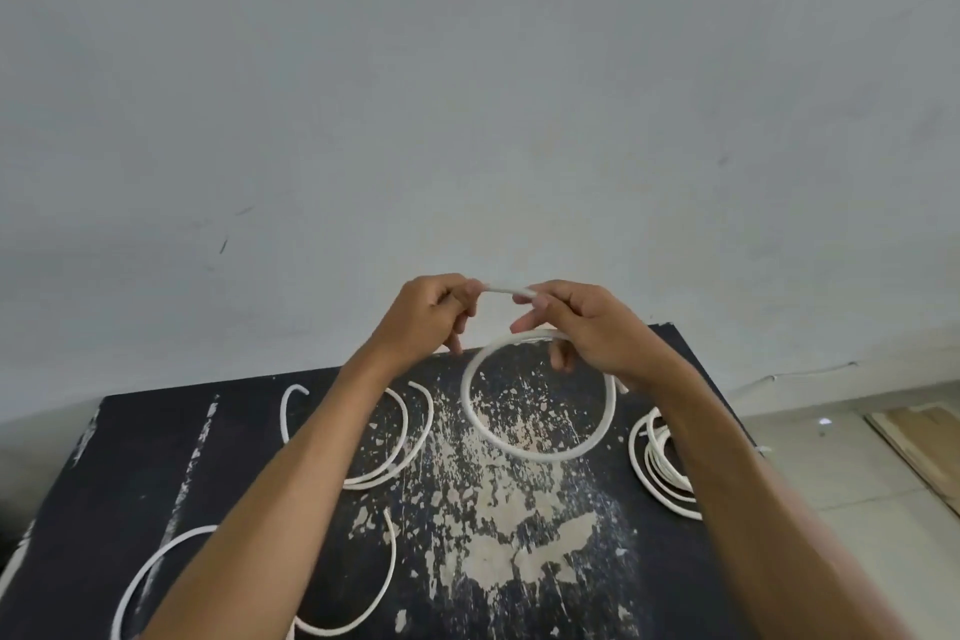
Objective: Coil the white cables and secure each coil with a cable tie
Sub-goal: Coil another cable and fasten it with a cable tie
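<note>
Tabletop of black board point(171, 473), its paint worn off in pale patches, spreads beneath both raised hands and bears the loose cables. Largest of these, a round white cable loop point(171, 543), lies flat well below the left hand, partly behind the left forearm and cut off by the bottom edge of the view. Next, a double-turn white cable coil point(402, 452) lies just under the left wrist. A bundled white cable coil of several turns point(655, 473) sits below the right hand, half hidden by the right forearm. That makes three coils on the board and one held. The held single white cable ring point(540, 455) hangs from the right hand, its plane tilted toward the camera, its lowest arc nearest the viewer. Its short straight end point(503, 290) runs roughly level, left to right, between the hands. Right hand point(587, 327) curls around the ring's top and pinches that end; left hand point(423, 317) pinches the other tip with thumb and forefinger.
</note>
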Motion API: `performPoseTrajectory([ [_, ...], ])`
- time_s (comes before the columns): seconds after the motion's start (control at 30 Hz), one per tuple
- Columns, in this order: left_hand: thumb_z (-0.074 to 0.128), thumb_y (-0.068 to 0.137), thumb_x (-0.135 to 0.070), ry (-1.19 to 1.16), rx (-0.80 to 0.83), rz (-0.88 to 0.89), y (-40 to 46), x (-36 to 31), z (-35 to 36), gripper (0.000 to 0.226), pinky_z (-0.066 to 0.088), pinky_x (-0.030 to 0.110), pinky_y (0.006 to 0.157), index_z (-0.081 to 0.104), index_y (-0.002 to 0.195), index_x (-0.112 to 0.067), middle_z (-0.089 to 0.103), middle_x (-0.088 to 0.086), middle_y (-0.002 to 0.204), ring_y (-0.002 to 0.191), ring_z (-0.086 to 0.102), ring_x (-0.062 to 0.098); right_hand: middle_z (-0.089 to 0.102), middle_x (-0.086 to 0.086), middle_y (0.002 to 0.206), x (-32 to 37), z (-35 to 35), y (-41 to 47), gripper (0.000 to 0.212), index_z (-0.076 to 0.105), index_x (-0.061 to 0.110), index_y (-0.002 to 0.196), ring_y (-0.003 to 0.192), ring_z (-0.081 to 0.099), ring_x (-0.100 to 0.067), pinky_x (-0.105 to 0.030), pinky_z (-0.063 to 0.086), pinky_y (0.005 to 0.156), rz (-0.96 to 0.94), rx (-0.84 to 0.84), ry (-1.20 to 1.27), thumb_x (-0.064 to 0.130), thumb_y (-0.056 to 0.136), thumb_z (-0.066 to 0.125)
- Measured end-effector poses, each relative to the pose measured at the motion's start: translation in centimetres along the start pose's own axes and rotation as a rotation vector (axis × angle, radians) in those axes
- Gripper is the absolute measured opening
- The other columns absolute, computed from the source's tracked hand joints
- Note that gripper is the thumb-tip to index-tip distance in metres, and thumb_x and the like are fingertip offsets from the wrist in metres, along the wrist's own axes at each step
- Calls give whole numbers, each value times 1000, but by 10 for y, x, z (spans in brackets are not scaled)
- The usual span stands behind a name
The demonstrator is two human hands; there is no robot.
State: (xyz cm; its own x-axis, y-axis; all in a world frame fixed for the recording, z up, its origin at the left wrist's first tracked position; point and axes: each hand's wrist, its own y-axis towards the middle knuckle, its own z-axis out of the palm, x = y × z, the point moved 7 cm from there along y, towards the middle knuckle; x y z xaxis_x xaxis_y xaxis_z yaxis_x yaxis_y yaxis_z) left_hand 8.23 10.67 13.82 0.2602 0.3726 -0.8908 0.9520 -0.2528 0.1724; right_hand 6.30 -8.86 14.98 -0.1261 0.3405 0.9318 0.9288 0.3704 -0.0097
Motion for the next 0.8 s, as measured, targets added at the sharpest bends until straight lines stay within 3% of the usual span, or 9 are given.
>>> performPoseTrajectory([
  [0.03,51,104,-45,-22,-51,-12,1,1,-5,42,56,38,57,63,72,-20,60,-5,57,50,67,26,78,6,97,3,-1,1,24,67,20,116,54,65,-20,-41,56,56,7,-4,-97,30,109,46],
  [0.1,51,103,-47,-79,-133,-49,0,6,-11,44,55,35,55,62,69,-23,58,-6,59,48,66,28,78,9,86,5,-3,1,26,69,22,109,52,64,-14,-34,54,54,13,-7,-179,37,108,47],
  [0.17,50,104,-48,-167,-250,-110,-3,12,-21,46,54,32,55,62,67,-23,56,-7,60,49,67,29,77,4,81,5,-8,2,25,71,19,109,50,54,-10,-24,46,52,9,-31,-57,37,105,53],
  [0.23,50,104,-49,-267,-296,-186,-7,20,-28,47,57,31,56,63,67,-22,57,-5,63,52,68,30,72,-1,77,3,-14,3,26,72,12,111,49,43,-9,-19,38,48,3,-86,217,31,105,56],
  [0.37,44,106,-47,-337,-30,-277,-13,20,-11,48,62,37,68,73,81,-17,74,5,81,72,75,36,55,-9,75,-1,-20,7,31,71,0,106,52,29,-10,-21,28,47,-11,-222,522,25,107,52],
  [0.5,37,107,-37,-353,16,-274,-14,13,-7,47,62,39,78,74,99,-9,77,13,97,86,76,39,56,-1,77,3,-18,8,25,67,7,124,58,32,-10,-21,33,55,-46,-291,611,15,107,50],
  [0.6,41,104,-34,-434,-106,-281,-15,13,-6,40,61,37,68,72,93,-10,75,9,86,77,75,41,56,1,78,5,-14,10,26,66,9,126,60,33,-10,-24,31,59,-63,-357,672,12,108,47],
  [0.8,49,106,-29,-598,-519,-330,-21,28,-13,39,55,28,51,72,82,-8,67,-2,67,48,64,27,57,1,78,6,1,12,27,69,12,122,60,33,-10,-25,33,58,-29,-425,761,11,109,45],
])
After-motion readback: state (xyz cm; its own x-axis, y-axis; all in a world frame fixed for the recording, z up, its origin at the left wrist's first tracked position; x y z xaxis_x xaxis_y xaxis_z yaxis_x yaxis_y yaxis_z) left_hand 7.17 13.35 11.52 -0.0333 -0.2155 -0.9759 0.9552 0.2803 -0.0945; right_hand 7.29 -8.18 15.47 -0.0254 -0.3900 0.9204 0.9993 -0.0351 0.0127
